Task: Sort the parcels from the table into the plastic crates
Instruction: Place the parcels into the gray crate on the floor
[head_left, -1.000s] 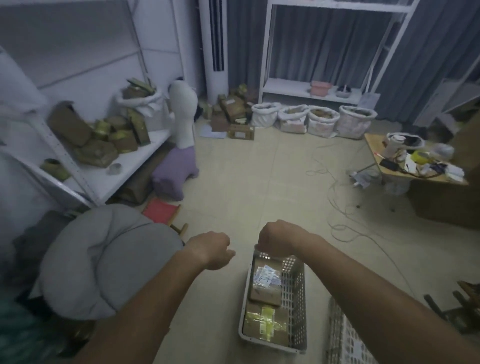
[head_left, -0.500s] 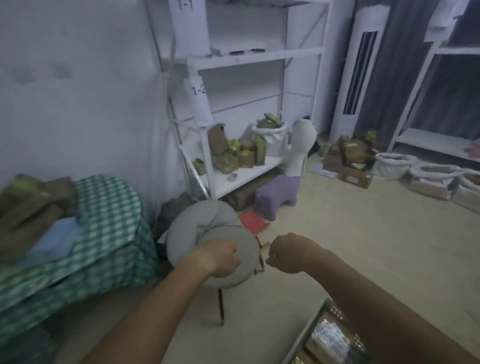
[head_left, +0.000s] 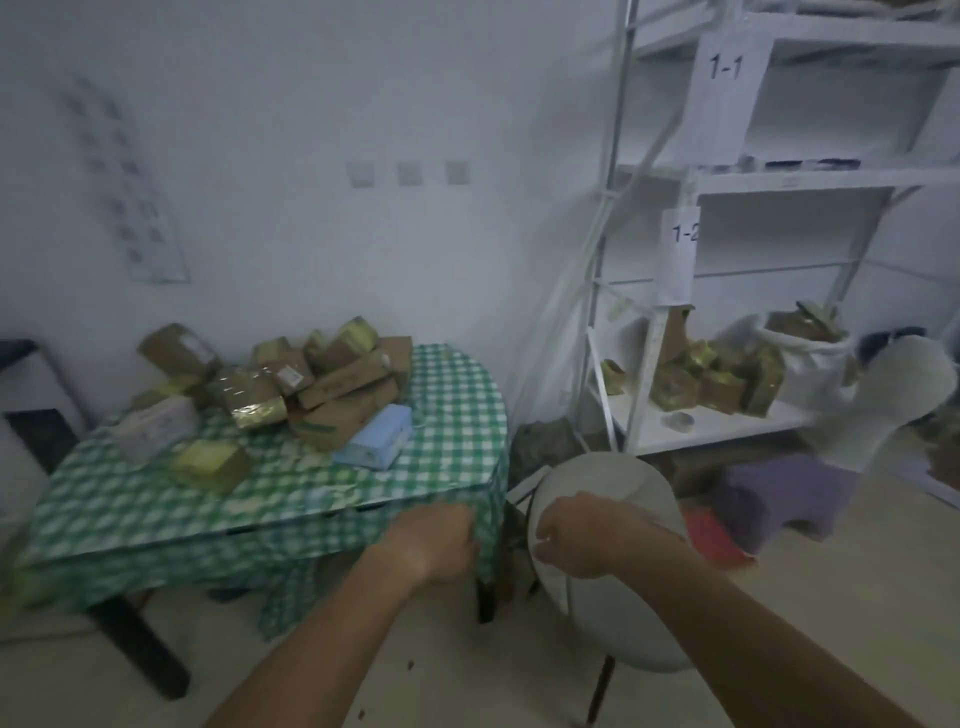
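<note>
A white wall (head_left: 311, 104) fills the back of the view, with a tall white metal shelf rack (head_left: 779, 182) standing against it on the right, its paper tags reading 1-1 and 1-2. To the left of the rack is a table (head_left: 441, 441) under a green-and-white checked cloth, its dark legs on a pale floor. Between the table and the rack sits a round grey stool (head_left: 623, 483), and behind that a purple cushion-like thing (head_left: 779, 493) lies on the floor by the rack's foot. The parcels (head_left: 311, 384) are heaped on the far half of the table: mostly brown cardboard boxes taped in yellow or clear tape, with a light blue packet (head_left: 376, 441) at the near right of the heap and a small yellowish box (head_left: 210, 464) lying apart toward the near left. More brown parcels and a stuffed white sack (head_left: 800, 358) rest on the rack's lower shelf. Both bare forearms reach in from the bottom edge. The left hand (head_left: 434, 540) is curled into a loose fist in front of the table's near right corner; whether it touches the cloth cannot be told. The right hand (head_left: 576, 535) is likewise curled and holds nothing, in front of the stool. The two hands are near each other but apart.
</note>
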